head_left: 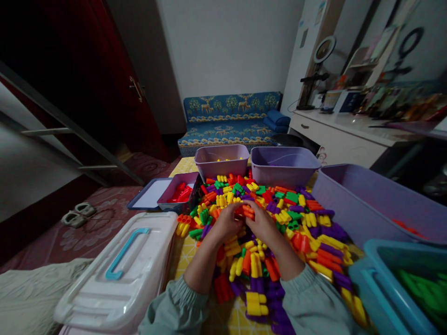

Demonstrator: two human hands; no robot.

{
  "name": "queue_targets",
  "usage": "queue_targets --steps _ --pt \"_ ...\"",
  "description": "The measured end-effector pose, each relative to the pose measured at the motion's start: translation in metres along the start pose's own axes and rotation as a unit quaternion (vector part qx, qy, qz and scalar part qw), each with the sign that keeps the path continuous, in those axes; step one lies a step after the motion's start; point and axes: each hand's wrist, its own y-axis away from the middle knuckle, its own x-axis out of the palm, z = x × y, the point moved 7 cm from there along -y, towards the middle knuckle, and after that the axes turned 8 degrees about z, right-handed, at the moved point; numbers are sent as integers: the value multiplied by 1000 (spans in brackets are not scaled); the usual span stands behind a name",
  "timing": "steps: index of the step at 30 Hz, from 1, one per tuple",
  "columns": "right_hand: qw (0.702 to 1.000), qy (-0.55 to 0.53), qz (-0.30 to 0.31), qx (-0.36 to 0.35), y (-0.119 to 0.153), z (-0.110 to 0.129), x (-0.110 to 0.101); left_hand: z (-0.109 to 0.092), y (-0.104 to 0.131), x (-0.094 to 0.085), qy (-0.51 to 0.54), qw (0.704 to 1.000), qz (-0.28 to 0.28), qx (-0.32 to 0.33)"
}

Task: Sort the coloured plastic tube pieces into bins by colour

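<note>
Over a wide heap of tube-shaped plastic building blocks, my two hands meet near the middle. An orange building block is between them, partly covered by the fingers. My left hand grips it from the left side, its fingers curled. From the other side my right hand closes on the same block with thumb and fingers. Loose yellow, green, purple, red and orange blocks lie all around and under both hands.
Beyond the heap stand a pink-lilac bin with some yellow pieces and a purple bin. A smaller box holds red pieces. At right are another lilac bin and a teal bin with green pieces. A lidded clear box sits left.
</note>
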Motion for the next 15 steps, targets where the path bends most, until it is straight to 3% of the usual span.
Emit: queue_targets --steps 4,9,15 --pt "991 -125 -45 -32 -2 1 -8 4 -2 -7 135 990 -35 3" --pt "958 -270 -84 -40 -4 -7 -18 14 -3 -16 327 941 -81 -34" --pt "936 -340 -89 -5 -8 -26 -11 21 0 -28 366 920 -126 -66"
